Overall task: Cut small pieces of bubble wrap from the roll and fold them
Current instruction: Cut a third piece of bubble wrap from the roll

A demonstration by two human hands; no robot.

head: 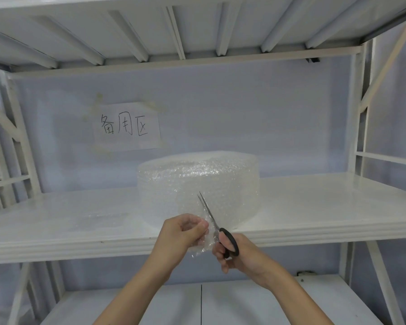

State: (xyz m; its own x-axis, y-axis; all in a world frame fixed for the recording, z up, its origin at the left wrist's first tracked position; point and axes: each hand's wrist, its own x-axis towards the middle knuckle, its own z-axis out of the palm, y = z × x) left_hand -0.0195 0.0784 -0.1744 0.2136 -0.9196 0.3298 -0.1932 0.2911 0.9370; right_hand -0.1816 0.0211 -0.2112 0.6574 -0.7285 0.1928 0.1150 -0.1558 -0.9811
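Both hands raised, left hand pinching, right hand gripping.

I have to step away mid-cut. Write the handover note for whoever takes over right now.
Left hand: pinches the loose end of bubble wrap pulled off the roll.
Right hand: grips the black-handled scissors, blades slightly parted, pointing up into the sheet.
Roll: stands on the white shelf, near its front edge.
Done: the cut seems partway through the sheet; what may be cut wrap lies on the shelf to the left, too faint to tell.
Left: finish this cut, fold the piece, repeat.
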